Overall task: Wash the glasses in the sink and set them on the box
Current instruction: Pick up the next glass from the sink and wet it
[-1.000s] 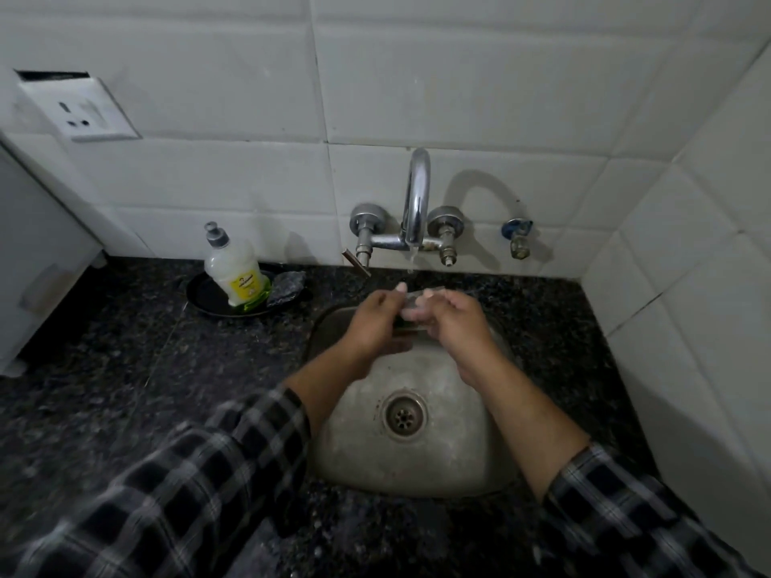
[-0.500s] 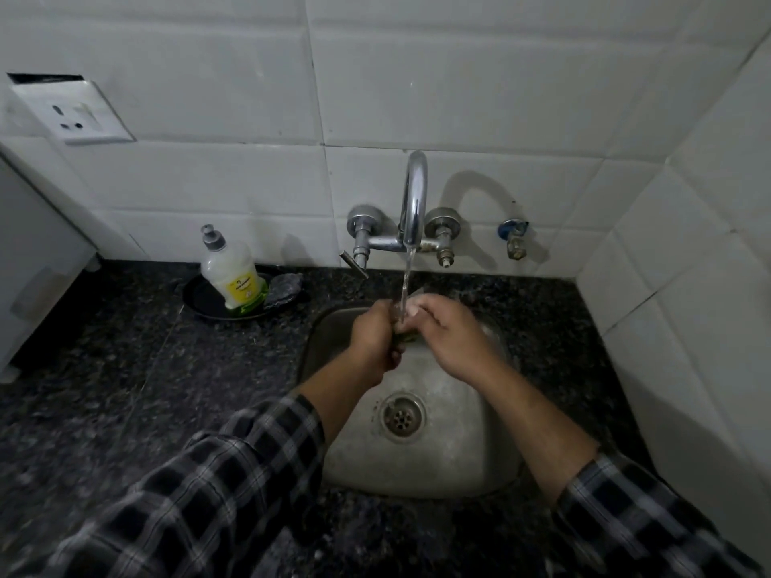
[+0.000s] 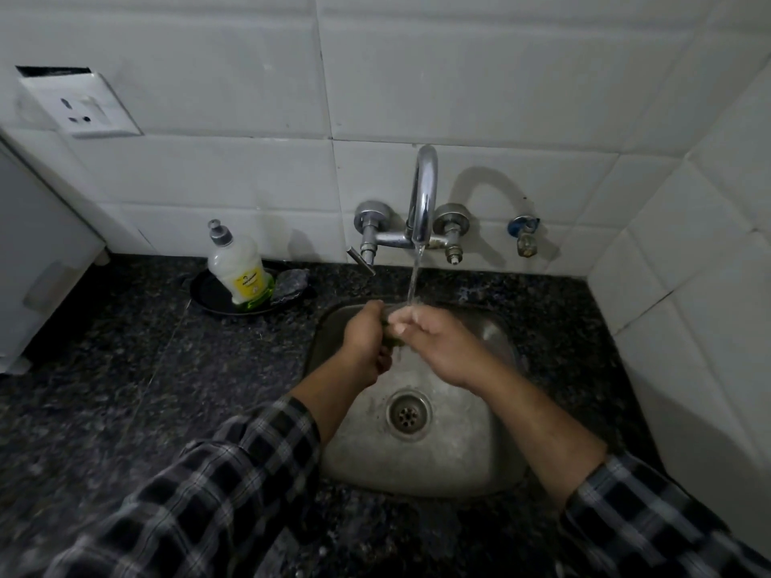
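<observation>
While tap water [image 3: 415, 277] falls, a greenish object [image 3: 391, 340] is held in the grip of left hand [image 3: 366, 342] and right hand [image 3: 440, 346].

This looks like a small home kitchen. A steel sink [image 3: 417, 460] is set into a dark speckled stone counter [image 3: 167, 369], backed by white wall tiles [image 3: 459, 77] that turn a corner on the right. A chrome tap [image 3: 423, 202] with two knobs is fixed to the wall, running. A bottle of dish soap [image 3: 240, 271] stands in a dark dish [image 3: 208, 294] beside a scrubbing pad [image 3: 292, 283]. A socket [image 3: 79, 106] sits on the wall at the left. The pale bulk [image 3: 37, 264] below it may be an appliance, though that edge is dim.
</observation>
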